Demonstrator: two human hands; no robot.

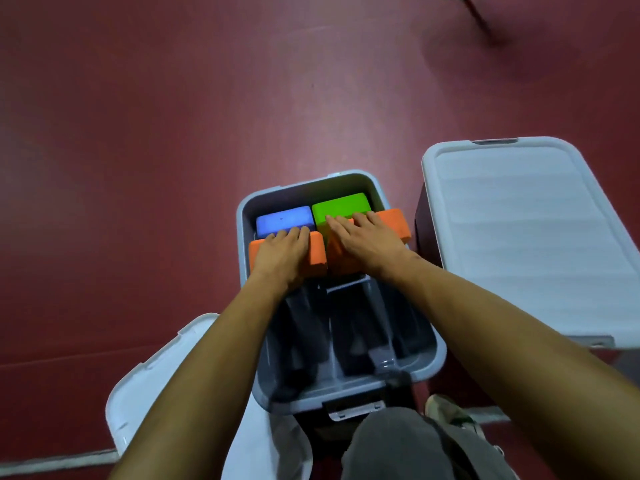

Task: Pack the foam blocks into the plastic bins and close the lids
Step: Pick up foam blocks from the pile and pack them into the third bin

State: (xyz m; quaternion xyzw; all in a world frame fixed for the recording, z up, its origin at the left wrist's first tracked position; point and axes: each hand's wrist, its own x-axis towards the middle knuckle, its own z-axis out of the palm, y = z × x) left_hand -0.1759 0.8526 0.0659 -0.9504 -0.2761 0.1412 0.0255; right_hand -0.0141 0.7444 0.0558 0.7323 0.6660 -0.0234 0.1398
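Foam blocks: blue block point(284, 218), green block point(341, 204) at far end inside open bin point(437, 355). Left hand point(280, 254) curls over left orange block point(317, 249); right hand point(367, 240) lies spread on right orange block point(396, 223), grip unclear.

**Red floor, soft light**

The dark red floor point(145, 126) carries a pale sheen across its middle. A grey line point(52, 464) crosses it near left. Far right, a thin dark leg point(479, 20), blurred, meets a round shadow point(502, 53).
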